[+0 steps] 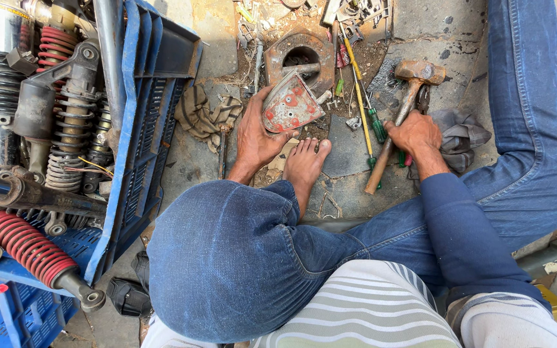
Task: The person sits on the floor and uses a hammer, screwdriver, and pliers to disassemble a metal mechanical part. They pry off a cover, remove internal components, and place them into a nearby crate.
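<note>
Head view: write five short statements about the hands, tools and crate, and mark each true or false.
1. The left hand holds a reddish triangular metal plate. True.
2. The right hand holds a green-handled screwdriver. False: its grip is on the wooden handle of the hammer; the green-handled screwdriver lies on the ground beside it.
3. The blue crate holds shock absorbers with coil springs. True.
4. The hammer head is raised above the plate. False: it rests on the ground, to the right of the plate.
5. The person's foot is in a shoe. False: it is bare, just below the plate.
</note>
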